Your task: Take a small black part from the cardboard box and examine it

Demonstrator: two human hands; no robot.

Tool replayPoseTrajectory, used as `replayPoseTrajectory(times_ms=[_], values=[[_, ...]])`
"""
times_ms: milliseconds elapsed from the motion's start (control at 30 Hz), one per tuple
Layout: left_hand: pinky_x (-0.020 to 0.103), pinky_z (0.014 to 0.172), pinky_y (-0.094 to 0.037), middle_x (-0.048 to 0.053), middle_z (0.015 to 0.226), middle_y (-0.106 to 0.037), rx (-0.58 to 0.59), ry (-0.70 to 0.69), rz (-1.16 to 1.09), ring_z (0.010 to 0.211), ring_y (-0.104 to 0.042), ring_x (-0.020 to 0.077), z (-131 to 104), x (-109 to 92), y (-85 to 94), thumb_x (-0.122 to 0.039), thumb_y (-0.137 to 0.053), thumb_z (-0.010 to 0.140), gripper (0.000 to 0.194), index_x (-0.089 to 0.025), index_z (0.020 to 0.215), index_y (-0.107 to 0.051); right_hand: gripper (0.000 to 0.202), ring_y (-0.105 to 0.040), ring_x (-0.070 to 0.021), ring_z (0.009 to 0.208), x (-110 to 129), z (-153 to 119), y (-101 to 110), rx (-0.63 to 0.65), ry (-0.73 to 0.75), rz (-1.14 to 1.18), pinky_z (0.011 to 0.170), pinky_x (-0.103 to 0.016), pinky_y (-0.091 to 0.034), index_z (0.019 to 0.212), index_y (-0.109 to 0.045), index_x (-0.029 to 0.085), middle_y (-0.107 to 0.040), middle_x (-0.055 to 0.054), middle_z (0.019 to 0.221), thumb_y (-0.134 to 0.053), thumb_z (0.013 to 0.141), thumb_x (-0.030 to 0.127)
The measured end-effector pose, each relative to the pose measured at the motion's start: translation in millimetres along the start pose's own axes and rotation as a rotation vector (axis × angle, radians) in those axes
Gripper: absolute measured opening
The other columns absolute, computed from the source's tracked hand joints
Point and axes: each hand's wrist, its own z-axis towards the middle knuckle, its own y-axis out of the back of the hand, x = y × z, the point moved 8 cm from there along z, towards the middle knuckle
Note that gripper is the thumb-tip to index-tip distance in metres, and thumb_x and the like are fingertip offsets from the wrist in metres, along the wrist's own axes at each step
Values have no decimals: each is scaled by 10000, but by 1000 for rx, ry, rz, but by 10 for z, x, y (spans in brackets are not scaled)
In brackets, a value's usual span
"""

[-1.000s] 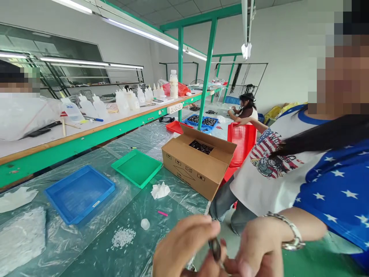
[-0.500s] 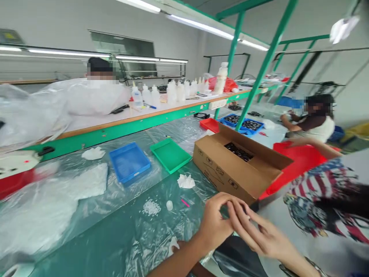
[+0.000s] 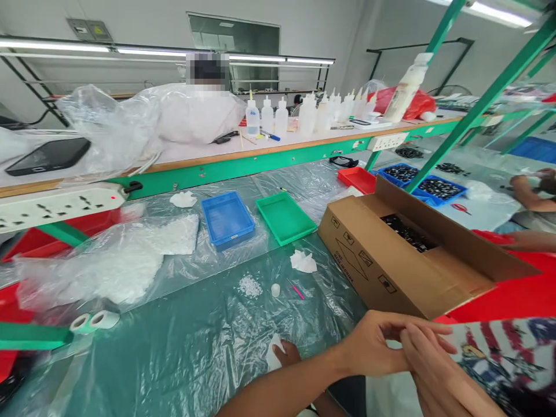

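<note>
Change since earlier frame: view has swung left; both hands now sit at the lower right edge, and the cardboard box lies closer to them.
Left hand: left hand is curled, fingertips pinched against the right; nothing can be made out between them, so whether it grasps anything cannot be told.
Right hand: right hand lies partly out of view, fingers extended and touching the left; its hold cannot be told either.
Nearest things: box, open, with dark small parts inside, just beyond the hands; white tissue by the left forearm.
Bench: plastic-covered table bears a blue tray and green tray, both bare, white pellets, a white cap, a pink stick.
Progress: judged early or midway; many parts remain in the box, none in the trays.
Others: a person in white behind the far bench; another's arm at right.
</note>
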Motion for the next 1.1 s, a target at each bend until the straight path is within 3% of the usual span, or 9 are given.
replayPoseTrajectory(times_ms=[100,267,467,567,667,700,767,900,1100], values=[[473,947,-432,195,1142,-632,-112,43,-116,1073,-590,317,61,142,103,-412,-676,751,597,-139,1263,-535,497,-478,-331,1170,163,285,104,-51,116,-548,891,-370,-525,803,-689,-48,-647,-234,1014,-193,828,-78],[390,833,-505,147,1049,-668,-221,110,-340,852,-669,223,80,364,266,-361,-633,792,484,-161,1226,-560,534,-569,-212,1074,149,664,-91,73,110,-980,943,-293,-504,665,-701,45,-692,-131,896,-219,765,-161],[338,727,-547,117,968,-696,-458,17,-512,752,-676,210,-16,292,549,-348,-633,780,385,-201,1136,-625,394,-590,-150,1040,83,787,-586,245,322,-1515,923,-233,-506,1063,-659,107,-672,-31,1035,-403,809,-52],[345,764,-539,99,983,-692,-485,-22,-462,786,-672,218,-58,194,679,-271,-703,719,414,-230,1125,-630,386,-497,-120,1178,-89,791,-794,423,475,-2142,937,-135,-452,1243,-531,92,-558,-39,1254,-380,888,77],[345,779,-533,94,1026,-679,-491,-49,-358,841,-664,229,-102,117,820,-213,-746,667,463,-224,1115,-631,435,-389,-107,1270,-189,861,-765,436,483,-2630,916,-54,-408,1331,-424,81,-456,-43,1357,-427,901,148],[348,781,-533,91,1042,-674,-502,-56,-324,855,-663,231,-121,97,865,-202,-753,656,460,-217,1100,-634,435,-368,-123,1287,-166,885,-761,406,471,-2523,908,-67,-425,1332,-426,99,-442,-42,1370,-427,899,137],[350,794,-531,93,1068,-665,-531,-68,-256,886,-655,235,-159,51,933,-205,-748,664,396,-203,1048,-651,424,-346,-179,1307,-54,941,-724,332,409,-1953,886,-157,-493,1279,-503,148,-452,-42,1364,-364,888,57],[314,800,-518,99,1059,-667,-568,-86,-147,910,-633,221,-219,-80,957,-205,-733,686,292,-192,971,-673,593,-275,-252,1343,135,1099,-414,109,212,-933,881,-378,-534,938,-700,139,-556,-96,1239,-145,833,-41],[316,904,-450,80,1058,-654,-578,-129,-81,990,-585,199,-255,-250,963,-198,-730,696,276,-184,966,-672,677,-277,-208,1343,160,1185,-296,-69,85,-588,939,-370,-494,747,-704,128,-601,-133,1166,-55,835,-43]])
